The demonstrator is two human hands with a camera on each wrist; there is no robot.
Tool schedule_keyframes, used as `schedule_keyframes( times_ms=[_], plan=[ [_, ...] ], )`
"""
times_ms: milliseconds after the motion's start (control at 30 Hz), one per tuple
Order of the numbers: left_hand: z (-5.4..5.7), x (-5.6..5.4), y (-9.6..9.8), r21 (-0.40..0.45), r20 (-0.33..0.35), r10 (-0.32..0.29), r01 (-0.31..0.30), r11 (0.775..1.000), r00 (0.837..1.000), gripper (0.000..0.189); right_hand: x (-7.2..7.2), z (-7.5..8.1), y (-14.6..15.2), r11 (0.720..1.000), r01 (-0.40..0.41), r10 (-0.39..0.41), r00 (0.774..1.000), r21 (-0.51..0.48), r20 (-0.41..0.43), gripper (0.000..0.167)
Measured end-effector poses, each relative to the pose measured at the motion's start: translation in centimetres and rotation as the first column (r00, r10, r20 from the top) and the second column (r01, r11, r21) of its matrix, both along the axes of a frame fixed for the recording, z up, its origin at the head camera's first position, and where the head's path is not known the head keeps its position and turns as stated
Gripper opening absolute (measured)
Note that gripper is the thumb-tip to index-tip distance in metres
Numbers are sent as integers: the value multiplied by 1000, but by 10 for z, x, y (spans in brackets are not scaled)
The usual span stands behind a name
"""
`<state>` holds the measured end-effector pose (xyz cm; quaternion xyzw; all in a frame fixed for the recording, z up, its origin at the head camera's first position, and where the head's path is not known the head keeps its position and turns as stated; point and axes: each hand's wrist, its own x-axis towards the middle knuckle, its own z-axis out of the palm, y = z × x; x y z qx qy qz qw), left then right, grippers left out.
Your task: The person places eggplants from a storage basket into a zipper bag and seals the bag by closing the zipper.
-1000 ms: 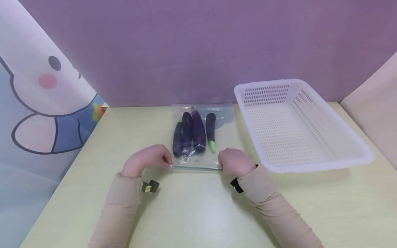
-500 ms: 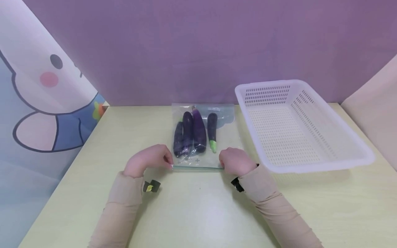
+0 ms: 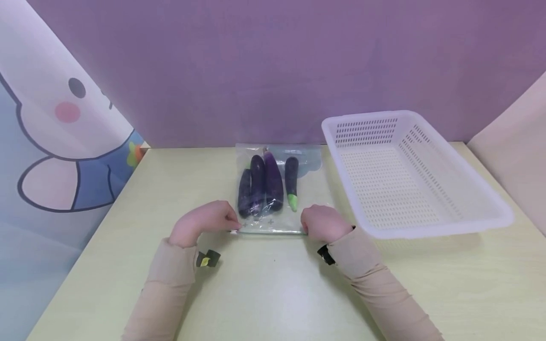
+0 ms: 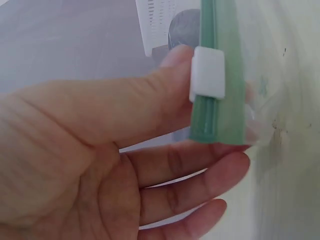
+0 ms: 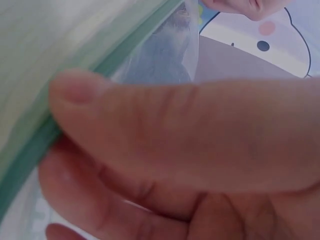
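Note:
A clear zip bag lies flat on the table with several eggplants inside. Three sit close together on its left side, and a separate eggplant with a green cap is on the right. My left hand pinches the left end of the bag's opening. In the left wrist view, its thumb presses the white slider on the green zip strip. My right hand grips the right end of that strip between thumb and curled fingers; some fingertips are hidden behind the bag.
A white perforated basket stands to the right of the bag, close to my right forearm. The pale wooden table meets a purple backdrop behind the bag. A cartoon-printed cloth hangs at the left.
My left fingertips have shifted slightly to the right at the bag's corner. The right hand keeps its hold, and the bag and basket stay in place.

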<state>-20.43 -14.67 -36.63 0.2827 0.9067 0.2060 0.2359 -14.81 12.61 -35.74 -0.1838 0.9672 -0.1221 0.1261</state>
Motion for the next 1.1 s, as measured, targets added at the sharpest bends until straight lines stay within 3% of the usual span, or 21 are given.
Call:
schedule_keyframes(
  times_ms=[267,400,667,1100],
  plan=[
    [4,3,6,11,-31,11,-10,1000,999,9,0,1,-1,1000,-10,10,1000,17,-3,31],
    [5,5,9,10,-15,22,-22,1000,1000,13,1,2,-2,999,-8,8,1000,36,15,29],
    [1,9,12,-57,-14,21,-22,998,1000,10,1,2,-2,999,-12,10,999,45,43,24],
    [-2,12,18,-67,63,39,-35,997,997,19,-3,0,-1,998,-16,13,999,64,40,27]
  ],
)
